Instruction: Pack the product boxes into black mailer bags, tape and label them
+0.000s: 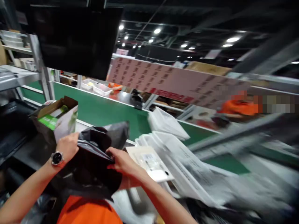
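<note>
While the left hand (68, 146) clamps a black bag (91, 171), right hand (123, 163) gripping its edge, open carton (67, 123) just beyond the left hand

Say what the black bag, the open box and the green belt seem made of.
Bag: probably plastic film, slightly glossy, given its thin edges and faint highlights.
Box: likely printed cardboard, with stiff walls and a brown inside.
Belt: perhaps rubber or coated fabric; it looks smooth, but blur leaves that open.
</note>
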`<action>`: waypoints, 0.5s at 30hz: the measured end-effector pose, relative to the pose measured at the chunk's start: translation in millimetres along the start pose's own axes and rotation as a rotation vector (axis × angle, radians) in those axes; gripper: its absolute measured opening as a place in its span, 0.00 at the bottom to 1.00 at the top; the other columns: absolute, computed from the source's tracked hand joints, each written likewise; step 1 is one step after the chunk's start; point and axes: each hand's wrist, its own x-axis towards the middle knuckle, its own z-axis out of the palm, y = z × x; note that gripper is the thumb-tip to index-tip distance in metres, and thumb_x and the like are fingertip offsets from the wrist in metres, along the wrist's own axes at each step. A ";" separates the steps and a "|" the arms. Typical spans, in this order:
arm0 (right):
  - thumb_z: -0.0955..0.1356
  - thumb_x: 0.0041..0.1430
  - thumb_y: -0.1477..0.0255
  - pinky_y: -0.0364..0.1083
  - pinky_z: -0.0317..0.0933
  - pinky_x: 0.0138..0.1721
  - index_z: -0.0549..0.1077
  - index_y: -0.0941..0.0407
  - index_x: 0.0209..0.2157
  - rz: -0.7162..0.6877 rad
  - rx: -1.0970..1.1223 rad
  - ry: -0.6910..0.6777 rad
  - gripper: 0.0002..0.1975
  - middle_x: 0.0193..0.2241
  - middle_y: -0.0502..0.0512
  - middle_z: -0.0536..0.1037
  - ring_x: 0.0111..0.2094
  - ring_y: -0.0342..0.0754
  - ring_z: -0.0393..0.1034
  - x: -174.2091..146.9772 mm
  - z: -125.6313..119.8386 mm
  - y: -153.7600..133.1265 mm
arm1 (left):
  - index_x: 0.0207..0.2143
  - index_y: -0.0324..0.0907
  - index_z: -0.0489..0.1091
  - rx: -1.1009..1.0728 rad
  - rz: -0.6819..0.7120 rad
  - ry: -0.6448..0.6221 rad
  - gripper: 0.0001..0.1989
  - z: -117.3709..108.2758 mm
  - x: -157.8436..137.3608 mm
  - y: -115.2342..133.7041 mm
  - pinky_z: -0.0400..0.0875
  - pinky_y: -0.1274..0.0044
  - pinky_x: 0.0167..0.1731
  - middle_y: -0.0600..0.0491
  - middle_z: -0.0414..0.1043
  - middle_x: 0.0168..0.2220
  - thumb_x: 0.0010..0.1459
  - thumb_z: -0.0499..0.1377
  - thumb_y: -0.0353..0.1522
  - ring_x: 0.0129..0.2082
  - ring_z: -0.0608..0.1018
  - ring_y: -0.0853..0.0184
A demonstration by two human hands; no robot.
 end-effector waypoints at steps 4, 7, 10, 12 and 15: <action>0.67 0.64 0.82 0.45 0.66 0.48 0.81 0.55 0.53 0.166 -0.301 0.167 0.20 0.52 0.60 0.83 0.47 0.51 0.78 15.1 -18.6 24.3 | 0.58 0.35 0.79 0.113 0.020 0.118 0.18 -30.1 1.8 21.5 0.82 0.62 0.44 0.35 0.84 0.51 0.70 0.58 0.29 0.48 0.88 0.44; 0.66 0.65 0.84 0.46 0.67 0.56 0.80 0.58 0.62 0.287 -0.287 0.324 0.26 0.60 0.65 0.81 0.55 0.53 0.79 30.0 -52.9 45.8 | 0.53 0.35 0.80 0.159 0.000 0.195 0.16 -45.6 2.5 42.5 0.80 0.63 0.40 0.34 0.82 0.49 0.72 0.58 0.34 0.46 0.87 0.43; 0.69 0.63 0.86 0.45 0.68 0.59 0.82 0.58 0.61 0.362 -0.152 0.306 0.27 0.61 0.64 0.83 0.59 0.53 0.79 33.3 -96.4 69.4 | 0.54 0.37 0.80 0.142 -0.064 0.267 0.16 -46.2 11.4 53.7 0.78 0.66 0.41 0.36 0.82 0.49 0.73 0.56 0.33 0.45 0.86 0.47; 0.72 0.63 0.84 0.43 0.69 0.55 0.86 0.59 0.53 0.425 -0.075 0.268 0.20 0.54 0.61 0.88 0.55 0.53 0.82 23.9 -124.1 87.3 | 0.60 0.37 0.78 0.097 -0.101 0.304 0.19 -38.7 25.6 56.0 0.78 0.66 0.42 0.36 0.82 0.51 0.73 0.56 0.34 0.45 0.86 0.48; 0.70 0.70 0.80 0.41 0.69 0.43 0.86 0.65 0.40 0.534 0.002 0.253 0.09 0.36 0.59 0.88 0.37 0.46 0.83 2.7 -153.6 107.8 | 0.71 0.36 0.71 -0.045 -0.135 0.350 0.27 -20.9 53.4 67.9 0.78 0.64 0.47 0.34 0.80 0.59 0.72 0.58 0.33 0.50 0.86 0.46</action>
